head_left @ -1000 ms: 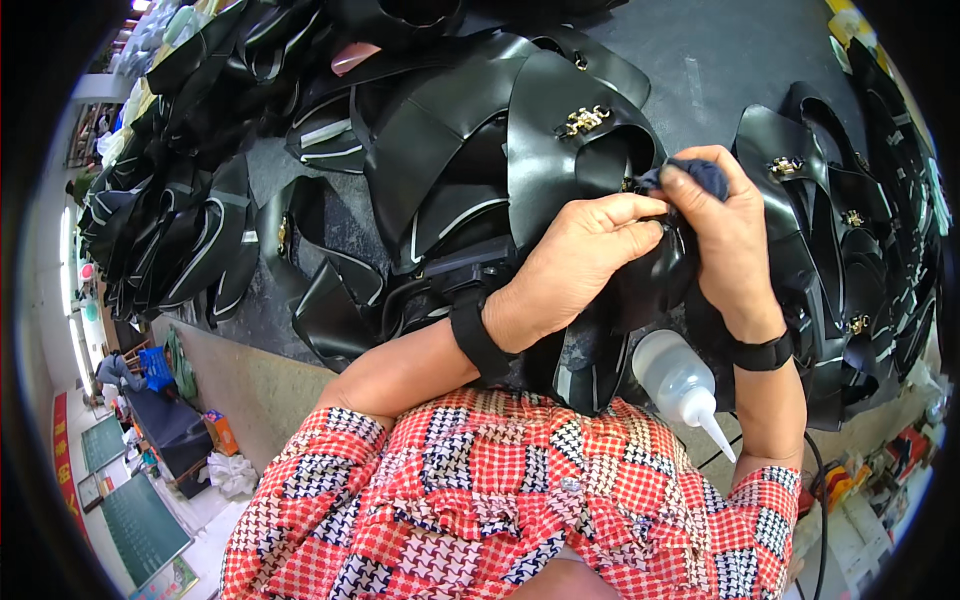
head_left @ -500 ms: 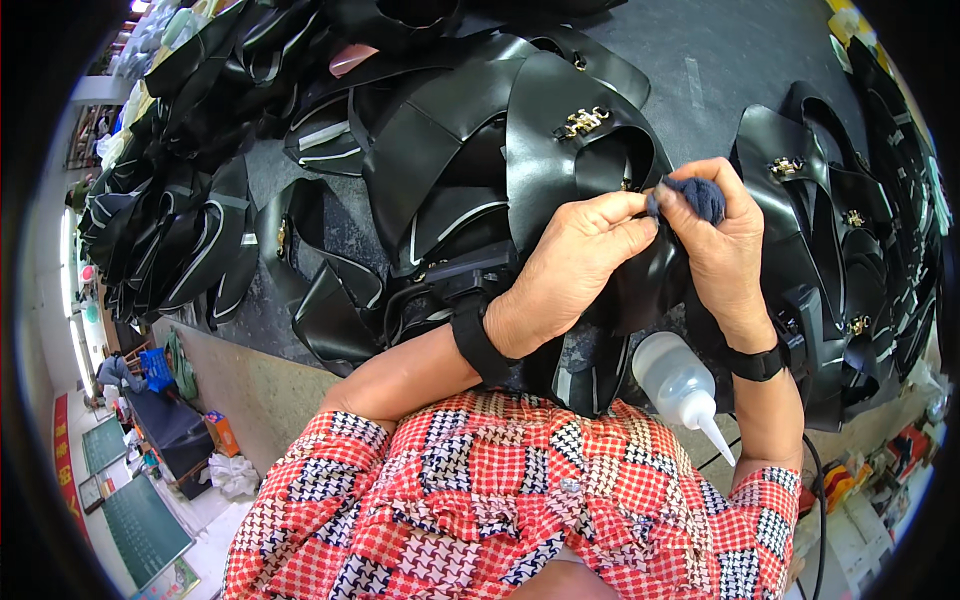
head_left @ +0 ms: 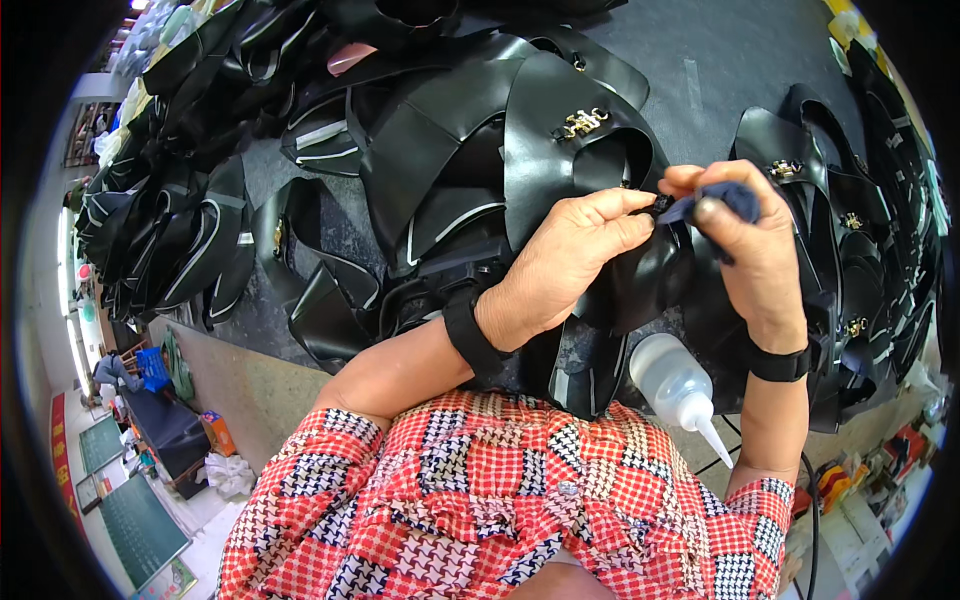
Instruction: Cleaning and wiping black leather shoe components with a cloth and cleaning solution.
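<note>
A translucent, white-spouted plastic bottle (head_left: 668, 375) crowds the near edge of the dark-grey tabletop (head_left: 700, 45). Our right hand (head_left: 757, 245) grips a bunched navy cloth (head_left: 738, 199); our left hand (head_left: 562, 258) pinches beside it, on what we cannot tell. Curved, glossy black panels (head_left: 435, 115) hem both sides; beyond, bare tabletop opens.

at the left, a blue basket (head_left: 152, 368) sits beside some green cloth (head_left: 177, 360), above a dark-topped table (head_left: 165, 425). an orange box (head_left: 219, 433) stands near the table's edge, with a crumpled white bag (head_left: 230, 475) close by. farther left are a large green board (head_left: 140, 522), a smaller one (head_left: 101, 445) and a red banner (head_left: 62, 455). at the lower right, a black cable (head_left: 812, 530) hangs near a colourful heap (head_left: 840, 485).
</note>
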Demonstrator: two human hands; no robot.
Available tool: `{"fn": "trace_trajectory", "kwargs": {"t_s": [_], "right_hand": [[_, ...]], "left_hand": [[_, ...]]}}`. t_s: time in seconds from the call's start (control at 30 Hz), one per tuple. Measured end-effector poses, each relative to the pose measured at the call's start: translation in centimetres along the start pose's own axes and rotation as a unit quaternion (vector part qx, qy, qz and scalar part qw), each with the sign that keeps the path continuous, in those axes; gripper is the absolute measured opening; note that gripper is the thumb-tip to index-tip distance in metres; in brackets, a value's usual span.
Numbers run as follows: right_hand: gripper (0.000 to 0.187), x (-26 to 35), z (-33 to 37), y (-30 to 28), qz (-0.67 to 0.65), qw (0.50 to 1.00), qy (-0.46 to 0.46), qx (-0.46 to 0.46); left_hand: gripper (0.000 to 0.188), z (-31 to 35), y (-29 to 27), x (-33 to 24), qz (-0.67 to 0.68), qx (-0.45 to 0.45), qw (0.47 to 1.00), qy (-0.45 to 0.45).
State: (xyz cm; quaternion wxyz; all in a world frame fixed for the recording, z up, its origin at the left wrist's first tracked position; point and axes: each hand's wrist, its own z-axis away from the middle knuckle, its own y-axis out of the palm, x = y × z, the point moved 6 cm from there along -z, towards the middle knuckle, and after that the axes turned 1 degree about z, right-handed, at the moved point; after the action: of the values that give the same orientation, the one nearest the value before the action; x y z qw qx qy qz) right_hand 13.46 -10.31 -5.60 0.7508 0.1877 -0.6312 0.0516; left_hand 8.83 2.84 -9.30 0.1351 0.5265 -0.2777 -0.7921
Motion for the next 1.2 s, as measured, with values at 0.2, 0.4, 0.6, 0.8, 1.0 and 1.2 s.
{"fn": "trace_trajectory", "kwargs": {"t_s": [0.2,0.4,0.6,0.8,1.0,1.2], "right_hand": [[0.013,-0.4,0.1,1.0,0.186,0.979,-0.074,-0.020],[0.011,-0.7,0.1,1.3,0.226,0.969,-0.062,-0.079],[0.012,-1.1,-0.2,-0.6,-0.067,0.992,0.052,-0.093],[0.016,-0.2,0.7,1.3,0.099,0.994,-0.042,0.000],[0.011,-0.8,0.6,1.0,0.182,0.978,-0.081,-0.065],[0.010,-0.9,0.5,0.9,0.237,0.963,-0.062,-0.112]], "left_hand": [[0.028,0.0,0.4,-0.2,-0.041,0.008,0.999,0.022],[0.027,0.7,1.0,0.3,-0.096,0.028,0.995,-0.003],[0.026,0.5,0.5,-0.1,-0.001,0.004,1.000,-0.009],[0.026,0.3,0.6,-0.6,-0.028,0.016,0.999,0.024],[0.026,0.7,0.8,-0.1,-0.040,0.015,0.999,0.005],[0.027,0.8,0.9,0.2,-0.116,0.017,0.993,0.017]]}}
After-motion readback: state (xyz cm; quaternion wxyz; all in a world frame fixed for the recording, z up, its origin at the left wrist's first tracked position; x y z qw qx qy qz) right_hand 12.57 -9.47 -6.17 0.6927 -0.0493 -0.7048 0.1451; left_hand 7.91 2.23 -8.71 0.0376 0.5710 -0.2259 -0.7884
